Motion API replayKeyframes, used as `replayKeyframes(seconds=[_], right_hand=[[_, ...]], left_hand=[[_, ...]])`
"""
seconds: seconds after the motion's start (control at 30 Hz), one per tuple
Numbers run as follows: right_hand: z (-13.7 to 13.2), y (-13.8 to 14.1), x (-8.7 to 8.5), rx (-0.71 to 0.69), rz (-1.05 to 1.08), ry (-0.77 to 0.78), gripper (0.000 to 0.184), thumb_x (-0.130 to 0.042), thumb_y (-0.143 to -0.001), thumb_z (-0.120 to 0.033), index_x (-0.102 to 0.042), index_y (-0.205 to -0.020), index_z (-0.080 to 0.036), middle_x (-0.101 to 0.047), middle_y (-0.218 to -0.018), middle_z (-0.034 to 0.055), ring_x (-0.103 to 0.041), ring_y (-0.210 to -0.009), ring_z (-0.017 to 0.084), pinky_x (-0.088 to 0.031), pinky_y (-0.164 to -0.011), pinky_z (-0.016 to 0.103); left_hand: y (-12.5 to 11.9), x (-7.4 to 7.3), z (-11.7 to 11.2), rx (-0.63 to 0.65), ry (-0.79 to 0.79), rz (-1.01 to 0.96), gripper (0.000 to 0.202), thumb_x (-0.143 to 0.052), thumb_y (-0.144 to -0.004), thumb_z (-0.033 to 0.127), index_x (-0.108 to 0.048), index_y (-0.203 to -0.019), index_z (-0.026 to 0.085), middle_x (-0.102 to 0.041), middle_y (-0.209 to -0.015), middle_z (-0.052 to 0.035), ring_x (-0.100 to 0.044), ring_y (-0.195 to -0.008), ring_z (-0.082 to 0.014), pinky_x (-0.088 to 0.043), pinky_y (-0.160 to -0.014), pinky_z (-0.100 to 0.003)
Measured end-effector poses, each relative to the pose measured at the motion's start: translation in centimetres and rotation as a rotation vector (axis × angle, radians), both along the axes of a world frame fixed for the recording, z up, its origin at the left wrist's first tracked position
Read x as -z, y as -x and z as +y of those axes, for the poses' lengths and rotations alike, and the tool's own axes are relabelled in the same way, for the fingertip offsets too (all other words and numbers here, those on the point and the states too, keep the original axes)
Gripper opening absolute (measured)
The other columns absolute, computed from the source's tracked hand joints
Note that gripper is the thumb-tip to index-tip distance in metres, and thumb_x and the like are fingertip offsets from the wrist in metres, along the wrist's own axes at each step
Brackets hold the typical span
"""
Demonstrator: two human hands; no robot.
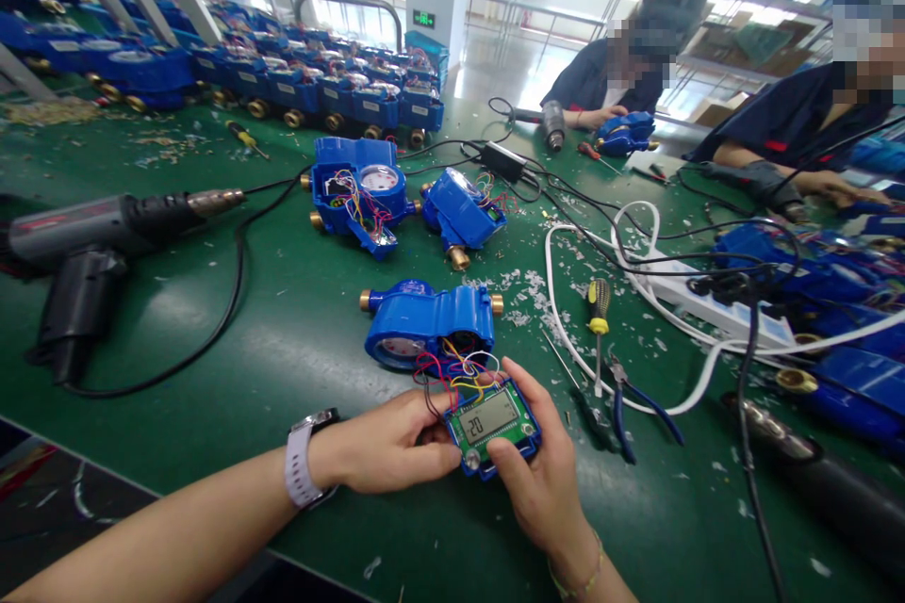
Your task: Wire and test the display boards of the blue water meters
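Both my hands grip a small green circuit board with a lit-grey LCD screen (487, 419), seated in a blue plastic cover. My left hand (396, 441) holds its left edge, the thumb at the lower left corner. Around the right side wraps my right hand (541, 466), its thumb on the board's lower edge. Red, yellow, white and black wires (459, 367) run from the board to a blue water meter (431, 316) lying just beyond, brass fittings at its two ends. Two more blue meters, one with wires exposed (360, 184) and one tilted (459, 212), stand farther back.
A heat gun (106, 236) lies at left. To the right are a yellow screwdriver (599, 311), pliers (626, 405), a white power strip (721, 301) and another heat gun (813, 471). Many meters (318, 94) stand in rows behind. Two co-workers (600, 80) sit across the green table (283, 320).
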State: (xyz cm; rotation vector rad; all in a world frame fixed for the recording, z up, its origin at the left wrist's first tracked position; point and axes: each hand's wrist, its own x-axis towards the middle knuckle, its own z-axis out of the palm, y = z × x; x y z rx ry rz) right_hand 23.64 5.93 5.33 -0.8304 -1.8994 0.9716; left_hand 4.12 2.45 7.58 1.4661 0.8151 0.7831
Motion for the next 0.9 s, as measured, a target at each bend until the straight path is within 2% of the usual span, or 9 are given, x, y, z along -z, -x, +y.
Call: replayKeyframes(seconds=[0.17,0.27,0.33,0.4,0.53,0.6,0.7,0.77,0.9], right_hand=[[0.0,-0.1,-0.1,-0.002,0.014,0.008,0.049,-0.055,-0.095,-0.047,-0.045,-0.139,-0.029,-0.061,-0.129,0.003,-0.061,-0.113,0.019,-0.051,-0.093,0.027],[0.0,-0.1,-0.1,0.0,0.016,0.018,0.048,-0.054,-0.096,-0.047,-0.045,-0.139,-0.026,-0.062,-0.127,0.0044,-0.062,-0.111,0.02,-0.052,-0.092,0.028],[0.0,-0.1,-0.1,0.002,0.013,0.026,0.049,-0.054,-0.096,-0.047,-0.046,-0.139,-0.026,-0.062,-0.127,0.0047,-0.063,-0.11,0.021,-0.053,-0.091,0.029],[0.1,-0.1,0.0,0.004,0.007,0.031,0.049,-0.054,-0.095,-0.047,-0.046,-0.138,-0.026,-0.062,-0.127,0.0049,-0.063,-0.109,0.021,-0.053,-0.09,0.03],[0.0,-0.3,0.6,0.021,-0.01,0.056,0.048,-0.053,-0.095,-0.045,-0.046,-0.139,-0.027,-0.061,-0.129,0.0044,-0.062,-0.112,0.023,-0.052,-0.093,0.032],[-0.1,-0.5,1.1,0.034,-0.007,0.078,0.048,-0.052,-0.096,-0.045,-0.046,-0.14,-0.028,-0.061,-0.13,0.0035,-0.061,-0.113,0.023,-0.051,-0.095,0.033],[0.1,-0.8,1.6,0.012,-0.022,0.078,0.048,-0.051,-0.096,-0.043,-0.043,-0.142,-0.031,-0.058,-0.133,0.0024,-0.06,-0.116,0.022,-0.051,-0.096,0.031],[0.3,-1.0,2.0,-0.001,-0.039,0.062,0.049,-0.052,-0.096,-0.04,-0.04,-0.143,-0.031,-0.056,-0.137,0.0019,-0.058,-0.119,0.022,-0.05,-0.097,0.029],[0.6,-1.0,2.7,0.0,-0.004,0.104,0.05,-0.05,-0.097,-0.042,-0.041,-0.144,-0.028,-0.054,-0.139,0.0042,-0.057,-0.12,0.023,-0.05,-0.096,0.029]], left_hand=[[0.3,0.0,0.1,-0.023,-0.093,0.06,0.031,-0.045,-0.093,0.026,-0.057,-0.12,0.016,-0.061,-0.12,-0.0085,-0.055,-0.11,-0.0247,-0.043,-0.1,-0.037],[0.4,0.4,-0.1,-0.032,-0.048,0.083,0.029,-0.042,-0.095,0.032,-0.058,-0.113,0.015,-0.063,-0.103,-0.0067,-0.058,-0.088,-0.0191,-0.048,-0.086,-0.032],[0.5,0.7,-0.2,-0.039,-0.006,0.098,0.03,-0.042,-0.095,0.036,-0.058,-0.107,0.015,-0.062,-0.092,-0.0048,-0.054,-0.075,-0.0159,-0.049,-0.074,-0.028],[0.5,0.9,-0.2,-0.045,-0.003,0.106,0.03,-0.041,-0.096,0.039,-0.058,-0.1,0.015,-0.06,-0.085,-0.0038,-0.053,-0.072,-0.0154,-0.048,-0.069,-0.026],[0.5,0.5,0.0,-0.039,-0.085,0.101,0.027,-0.04,-0.096,0.037,-0.058,-0.097,0.016,-0.06,-0.082,-0.0034,-0.054,-0.072,-0.0159,-0.048,-0.069,-0.026],[0.3,0.2,0.1,-0.046,-0.112,0.093,0.024,-0.045,-0.093,0.033,-0.059,-0.103,0.016,-0.061,-0.088,-0.0044,-0.055,-0.074,-0.016,-0.049,-0.072,-0.027],[-0.1,0.2,0.0,-0.065,-0.016,0.101,0.033,-0.061,-0.082,0.033,-0.058,-0.111,0.017,-0.061,-0.09,-0.0044,-0.053,-0.066,-0.0131,-0.048,-0.06,-0.023],[-0.3,0.5,0.0,-0.093,0.048,0.113,0.045,-0.072,-0.074,0.036,-0.058,-0.113,0.017,-0.059,-0.084,-0.002,-0.049,-0.058,-0.0105,-0.043,-0.052,-0.019],[-0.4,1.3,-0.1,-0.152,0.0,0.137,0.055,-0.077,-0.07,0.051,-0.061,-0.108,0.016,-0.058,-0.079,-0.0014,-0.045,-0.057,-0.0101,-0.04,-0.05,-0.019]])
